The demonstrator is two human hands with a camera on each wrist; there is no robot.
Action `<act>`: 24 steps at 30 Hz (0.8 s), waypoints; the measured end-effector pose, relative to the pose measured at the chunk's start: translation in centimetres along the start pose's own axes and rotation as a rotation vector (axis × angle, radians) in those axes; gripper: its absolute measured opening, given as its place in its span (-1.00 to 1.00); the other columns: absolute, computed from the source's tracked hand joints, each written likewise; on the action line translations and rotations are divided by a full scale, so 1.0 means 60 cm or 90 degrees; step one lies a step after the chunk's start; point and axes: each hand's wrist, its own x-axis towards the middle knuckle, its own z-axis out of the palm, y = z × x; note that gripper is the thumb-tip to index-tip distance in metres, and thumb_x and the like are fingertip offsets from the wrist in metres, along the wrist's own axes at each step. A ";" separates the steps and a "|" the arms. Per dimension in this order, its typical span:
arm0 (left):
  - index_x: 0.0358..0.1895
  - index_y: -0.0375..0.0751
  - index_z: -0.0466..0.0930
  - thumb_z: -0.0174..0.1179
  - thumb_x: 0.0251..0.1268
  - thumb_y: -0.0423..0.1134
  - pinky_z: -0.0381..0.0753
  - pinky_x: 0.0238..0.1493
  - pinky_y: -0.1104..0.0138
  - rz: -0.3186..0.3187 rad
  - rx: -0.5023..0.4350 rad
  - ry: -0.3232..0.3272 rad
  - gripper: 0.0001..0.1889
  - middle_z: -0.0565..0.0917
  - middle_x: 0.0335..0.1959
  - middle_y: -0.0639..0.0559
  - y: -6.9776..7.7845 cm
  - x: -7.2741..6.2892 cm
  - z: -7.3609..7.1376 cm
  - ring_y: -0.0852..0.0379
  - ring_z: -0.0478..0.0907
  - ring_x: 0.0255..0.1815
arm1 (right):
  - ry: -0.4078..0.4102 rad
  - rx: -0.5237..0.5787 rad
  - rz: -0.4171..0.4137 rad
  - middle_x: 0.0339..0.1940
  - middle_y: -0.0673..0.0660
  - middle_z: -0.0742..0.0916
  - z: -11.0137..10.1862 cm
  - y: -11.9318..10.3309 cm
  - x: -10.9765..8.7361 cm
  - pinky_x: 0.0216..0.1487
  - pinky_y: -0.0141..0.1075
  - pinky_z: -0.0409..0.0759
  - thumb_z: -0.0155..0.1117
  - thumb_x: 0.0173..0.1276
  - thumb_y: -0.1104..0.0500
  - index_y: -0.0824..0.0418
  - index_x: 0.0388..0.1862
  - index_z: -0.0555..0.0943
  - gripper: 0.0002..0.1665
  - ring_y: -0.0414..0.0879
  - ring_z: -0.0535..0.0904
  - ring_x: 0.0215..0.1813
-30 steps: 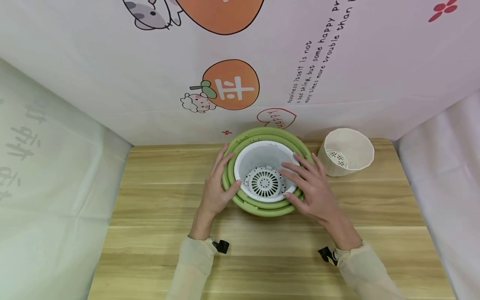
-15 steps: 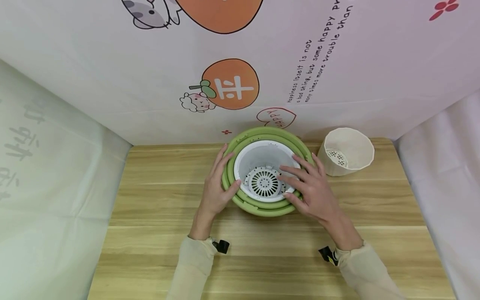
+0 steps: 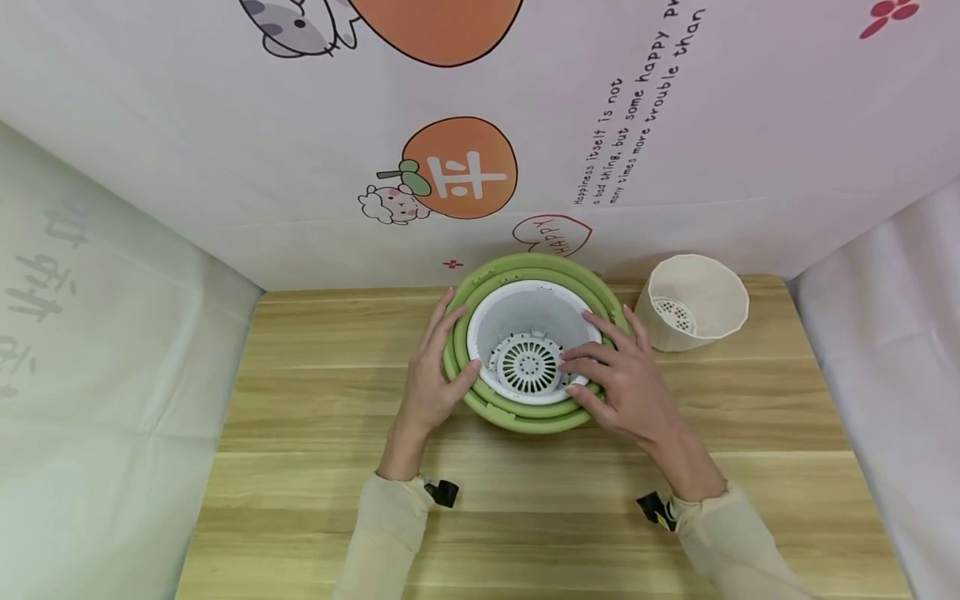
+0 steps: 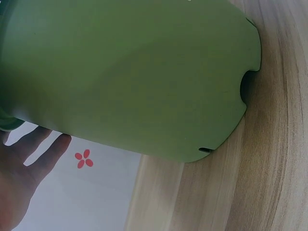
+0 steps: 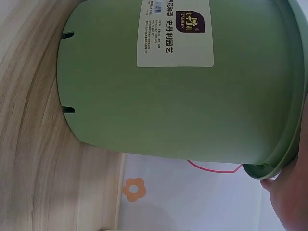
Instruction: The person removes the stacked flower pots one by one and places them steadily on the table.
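In the head view a green flower pot [image 3: 534,423] stands on the table, with a second green rim inside it and a white flower pot [image 3: 517,298] innermost. A slotted round base shows at the bottom of the white pot. My left hand [image 3: 435,375] grips the left rims, thumb over the white edge, fingers along the outer green side. My right hand [image 3: 633,383] holds the right rims, with two bent fingers reaching into the white pot. The wrist views show the smooth green outer wall [image 4: 144,86] and a printed label [image 5: 175,33].
A cream flower pot [image 3: 693,304] with a perforated bottom stands right of the nested pots, near the back wall. The wooden table [image 3: 322,400] ends at a printed cloth backdrop [image 3: 300,167], with more cloth on both sides.
Two fingers of my right hand have bent and lowered farther inside the white pot. My left hand and the flower pots have stayed in place.
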 end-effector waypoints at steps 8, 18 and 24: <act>0.45 -0.21 0.30 0.20 0.15 -0.04 0.16 0.48 -0.08 0.006 -0.003 0.003 -0.25 0.10 0.58 -0.16 -0.001 0.001 0.000 -0.01 0.07 0.57 | 0.006 0.003 0.009 -0.39 -0.01 0.76 0.001 -0.002 0.001 0.48 0.32 -0.11 -0.11 0.51 -0.29 0.05 -0.53 0.72 -0.33 0.27 0.46 0.33; 0.45 -0.18 0.31 0.20 0.14 -0.04 0.18 0.47 -0.07 0.000 -0.003 0.003 -0.25 0.09 0.59 -0.10 0.000 0.001 -0.001 0.01 0.08 0.57 | 0.002 0.008 0.012 -0.48 -0.08 0.70 0.000 -0.001 0.002 0.49 0.32 -0.14 0.07 0.42 -0.18 0.01 -0.61 0.65 -0.51 0.23 0.48 0.32; 0.45 -0.20 0.31 0.18 0.15 -0.01 0.18 0.47 -0.08 0.002 -0.002 0.004 -0.25 0.10 0.59 -0.13 0.000 0.000 0.000 0.00 0.08 0.57 | 0.003 0.007 0.016 -0.50 -0.08 0.69 0.001 -0.001 0.001 0.49 0.32 -0.14 0.03 0.44 -0.24 0.01 -0.62 0.64 -0.46 0.22 0.49 0.31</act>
